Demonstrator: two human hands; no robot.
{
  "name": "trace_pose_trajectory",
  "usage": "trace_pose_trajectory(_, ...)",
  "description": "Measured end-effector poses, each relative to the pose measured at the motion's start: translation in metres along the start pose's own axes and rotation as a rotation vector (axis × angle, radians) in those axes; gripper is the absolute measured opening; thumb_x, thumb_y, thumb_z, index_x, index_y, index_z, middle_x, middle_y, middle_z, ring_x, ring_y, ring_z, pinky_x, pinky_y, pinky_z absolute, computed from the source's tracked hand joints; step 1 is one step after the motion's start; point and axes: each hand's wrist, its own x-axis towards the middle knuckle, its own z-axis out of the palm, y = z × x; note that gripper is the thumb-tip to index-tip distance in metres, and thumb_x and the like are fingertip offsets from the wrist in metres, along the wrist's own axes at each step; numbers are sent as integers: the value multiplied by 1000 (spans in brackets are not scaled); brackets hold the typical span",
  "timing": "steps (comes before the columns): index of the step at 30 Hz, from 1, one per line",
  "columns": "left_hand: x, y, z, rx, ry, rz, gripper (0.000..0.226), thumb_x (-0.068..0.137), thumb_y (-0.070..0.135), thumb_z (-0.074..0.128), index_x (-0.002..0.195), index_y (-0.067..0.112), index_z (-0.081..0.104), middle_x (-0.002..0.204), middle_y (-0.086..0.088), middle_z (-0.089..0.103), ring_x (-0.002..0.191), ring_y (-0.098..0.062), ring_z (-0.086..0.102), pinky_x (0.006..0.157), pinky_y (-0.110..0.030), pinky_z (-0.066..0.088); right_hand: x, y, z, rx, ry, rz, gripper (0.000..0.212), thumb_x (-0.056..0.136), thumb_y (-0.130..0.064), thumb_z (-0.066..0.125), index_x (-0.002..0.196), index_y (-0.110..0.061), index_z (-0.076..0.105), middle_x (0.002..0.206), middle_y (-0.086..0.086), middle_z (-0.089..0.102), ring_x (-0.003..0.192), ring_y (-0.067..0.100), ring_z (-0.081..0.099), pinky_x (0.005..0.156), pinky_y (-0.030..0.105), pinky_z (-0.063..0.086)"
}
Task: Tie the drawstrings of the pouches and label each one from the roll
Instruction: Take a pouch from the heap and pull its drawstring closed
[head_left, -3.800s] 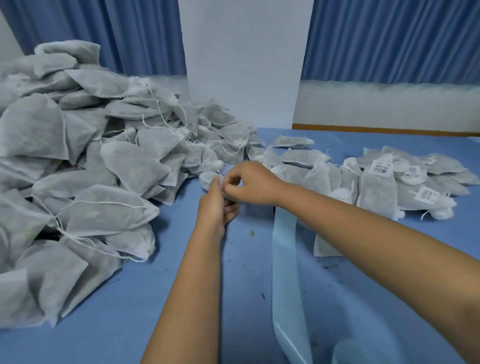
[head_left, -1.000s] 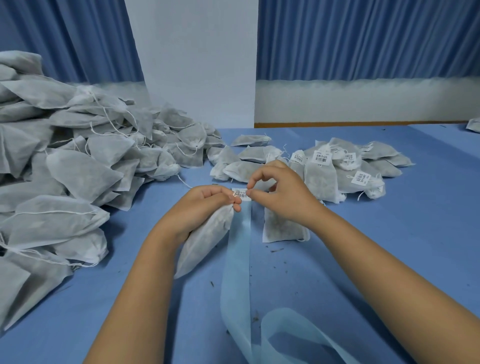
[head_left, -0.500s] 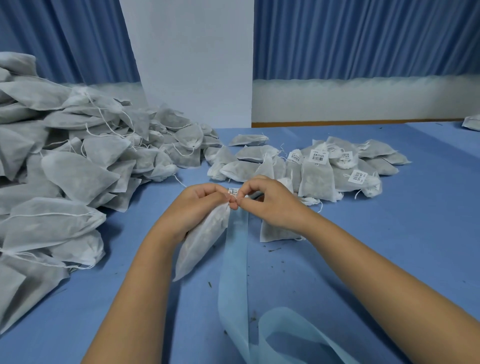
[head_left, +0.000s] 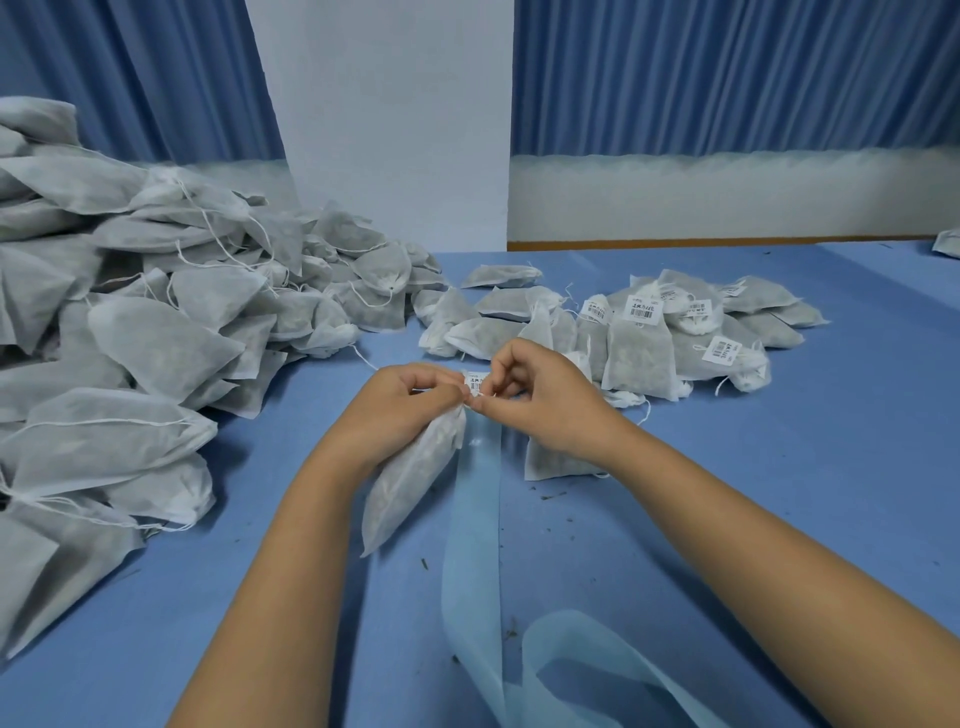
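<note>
White non-woven pouch (head_left: 415, 483), one only, slanted over the worktop (head_left: 779, 467), its neck gripped by the left hand (head_left: 410, 410); the right hand (head_left: 545, 400) pinched that neck beside one barcode label (head_left: 475, 382). Two heaps lay behind: plain heap (head_left: 130, 353) at the left edge, labelled heap (head_left: 675, 332) toward the far edge.

Big pouch pile (head_left: 130, 338) blocks left; labelled pouches (head_left: 649, 332) crowd far right-centre. Backing strip (head_left: 475, 519) runs down the middle. Bare table (head_left: 831, 441) right and near-left gives passage.
</note>
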Motion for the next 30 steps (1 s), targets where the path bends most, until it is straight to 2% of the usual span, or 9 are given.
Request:
trace_pose_trajectory(6,-2,0,3,78,-16,-13,14,87,17,69,77,20,79,95,8,74,98,-12,66,87,-19,46,-1,2,0,-384,10,-192,18,87,-11,64,99,-23,70,81,-13,58,72,2,54,67,8,39)
trace_pose_trajectory(8,-2,0,3,105,-25,-16,15,87,18,68,78,20,79,95,6,75,98,-15,67,90,-25,48,-1,2,0,-488,-13,-196,13,90,-16,62,98,-21,72,82,-10,58,76,4,55,70,13,41)
trace_pose_trajectory(10,-2,0,2,119,-14,-15,17,88,17,67,78,22,79,93,10,75,93,-10,67,87,-24,47,-1,2,-2,-529,-37,-160,12,92,-21,60,95,-21,72,84,-7,63,79,7,56,73,20,44)
trace_pose_trajectory(14,-1,-3,1,161,66,33,21,85,14,67,72,26,78,93,14,73,80,3,62,74,-14,43,0,-1,-4,-393,-61,10,12,92,-24,62,84,-24,71,82,-9,68,75,8,60,68,19,45)
trace_pose_trajectory(18,0,-5,2,193,84,76,14,86,19,72,76,27,77,100,10,70,62,3,52,63,-11,39,0,-4,-8,-186,-127,127,16,92,-22,63,79,-21,72,64,-17,63,61,2,52,60,15,42)
trace_pose_trajectory(20,0,-4,2,181,72,104,18,87,17,72,75,29,76,100,10,69,58,6,51,61,-9,39,-1,-5,-9,-134,-146,149,15,92,-22,64,82,-16,73,66,-15,64,63,2,52,62,16,41)
trace_pose_trajectory(22,-1,-2,2,170,61,109,21,88,12,70,74,27,75,101,11,69,63,7,53,64,-6,39,0,-4,-10,-139,-117,144,12,90,-20,65,81,-17,74,73,-6,68,68,5,55,67,23,45)
trace_pose_trajectory(26,-1,0,3,96,18,15,21,91,13,65,76,23,76,95,16,73,83,7,63,72,0,41,1,-3,-7,-144,-25,117,14,87,-15,67,78,-24,71,64,-19,66,59,-5,55,63,14,48)
trace_pose_trajectory(30,-1,3,6,-32,-60,-68,20,93,15,63,83,24,79,98,14,76,99,4,66,78,-4,45,0,-1,-6,-9,28,116,19,84,-6,67,77,-23,71,72,-6,72,71,13,68,77,33,59)
